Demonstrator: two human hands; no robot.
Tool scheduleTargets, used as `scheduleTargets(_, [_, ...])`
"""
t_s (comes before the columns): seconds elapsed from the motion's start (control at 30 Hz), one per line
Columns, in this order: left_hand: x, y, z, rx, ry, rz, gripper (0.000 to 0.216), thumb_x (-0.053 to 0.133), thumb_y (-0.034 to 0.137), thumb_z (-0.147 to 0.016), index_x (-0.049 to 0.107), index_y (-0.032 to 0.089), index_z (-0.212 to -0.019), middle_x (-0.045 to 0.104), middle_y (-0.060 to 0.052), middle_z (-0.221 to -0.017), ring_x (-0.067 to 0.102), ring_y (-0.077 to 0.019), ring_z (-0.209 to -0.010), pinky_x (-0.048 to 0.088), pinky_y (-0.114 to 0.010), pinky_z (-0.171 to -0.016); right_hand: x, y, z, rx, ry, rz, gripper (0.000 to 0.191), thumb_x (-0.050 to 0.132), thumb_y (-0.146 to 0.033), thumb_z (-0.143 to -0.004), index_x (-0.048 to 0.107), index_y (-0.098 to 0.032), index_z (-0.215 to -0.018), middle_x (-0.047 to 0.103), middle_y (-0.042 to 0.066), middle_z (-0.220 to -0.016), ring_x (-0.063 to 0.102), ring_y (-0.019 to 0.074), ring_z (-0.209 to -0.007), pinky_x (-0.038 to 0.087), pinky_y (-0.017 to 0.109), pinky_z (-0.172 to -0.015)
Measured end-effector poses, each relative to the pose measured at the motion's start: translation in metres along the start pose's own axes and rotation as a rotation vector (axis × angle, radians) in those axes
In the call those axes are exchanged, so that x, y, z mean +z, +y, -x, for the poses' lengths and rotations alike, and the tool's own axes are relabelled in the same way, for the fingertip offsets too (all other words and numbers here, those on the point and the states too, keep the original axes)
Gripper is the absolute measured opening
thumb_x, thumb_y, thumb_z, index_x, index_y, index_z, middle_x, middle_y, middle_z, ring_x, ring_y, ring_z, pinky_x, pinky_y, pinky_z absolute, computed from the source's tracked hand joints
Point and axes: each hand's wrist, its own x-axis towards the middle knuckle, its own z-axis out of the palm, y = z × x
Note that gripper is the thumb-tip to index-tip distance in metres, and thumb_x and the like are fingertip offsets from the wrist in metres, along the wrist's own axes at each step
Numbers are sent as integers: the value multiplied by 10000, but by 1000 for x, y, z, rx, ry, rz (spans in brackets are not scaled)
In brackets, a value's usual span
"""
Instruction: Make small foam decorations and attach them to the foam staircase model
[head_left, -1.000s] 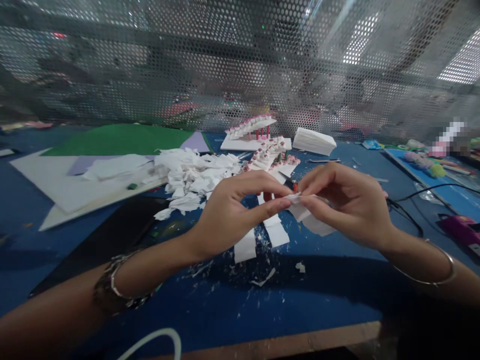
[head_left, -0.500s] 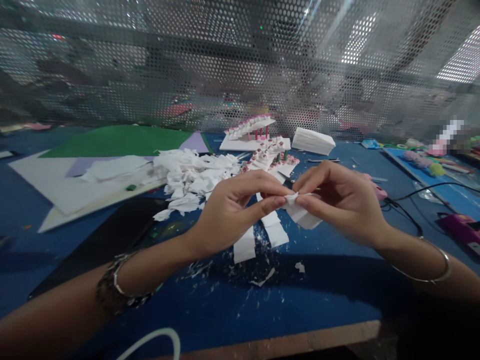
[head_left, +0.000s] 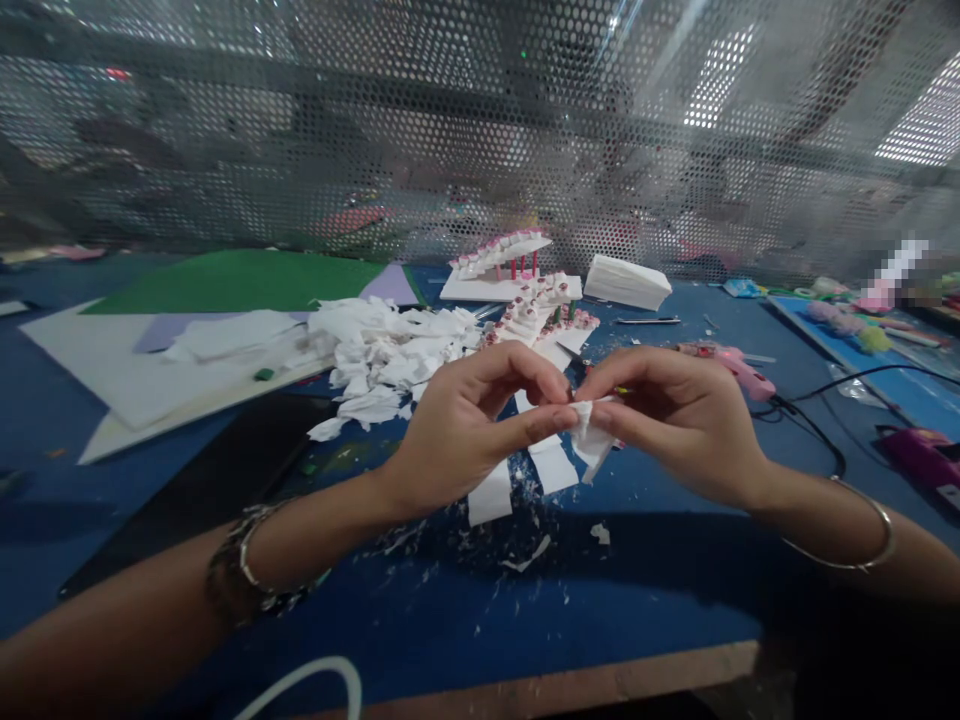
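Down swings the loose end of the small, crumpled white paper piece (head_left: 589, 440), narrower now, pinched by the left hand (head_left: 472, 430) and right hand (head_left: 671, 420), fingertips nearly together above the flat blue worktop (head_left: 637, 615), well behind its front edge (head_left: 600, 684), so the fold appears to be tightening.

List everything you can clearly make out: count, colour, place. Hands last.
Held paper: one, white, between both hands
Paper strips: two, white, below the hands
Crumpled paper: many pieces, white, left of centre
Stepped models: two, white with pink or red, behind the hands
Paper stack: one, white, right of the models
Glue gun: one, pink, beyond the right hand
Unclear object: one, purple, right edge
Large sheet: one, green, left rear
Flat panel: one, black, left
Fluffy pieces: several, lilac and yellow, right
Perforated screen: one, grey, back
Table: one, blue, underneath
Left hand: one, bare, left of centre
Right hand: one, bare, right
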Motion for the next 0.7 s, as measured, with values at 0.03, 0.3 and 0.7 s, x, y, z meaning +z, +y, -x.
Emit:
scheduleTargets(0.03, [0,-1,0,5,4,1,189,700,286,-716,561,164,-679,578,3,-677,537,-94,-645,477,-209,-607,1,0,0,-2,6,0,30,612,-146,-767,613,-129,-791,624,5,-733,565,48,-621,463,141,-507])
scheduleTargets(0.3, [4,0,3,18,76,-97,26,672,166,-738,668,189,-750,653,-6,-734,590,-101,-713,495,-193,-627,2,5,2,-144,77,168,41,596,-136,-775,594,-168,-800,630,12,-760,575,92,-681,471,213,-558])
scheduleTargets(0.7, [2,4,9,165,-6,-242,198,651,184,-754,688,286,-920,687,-10,-891,619,-135,-805,518,-243,-693,-2,4,3,-406,73,400,108,608,-101,-767,560,-183,-820,641,8,-763,596,96,-702,484,230,-627])
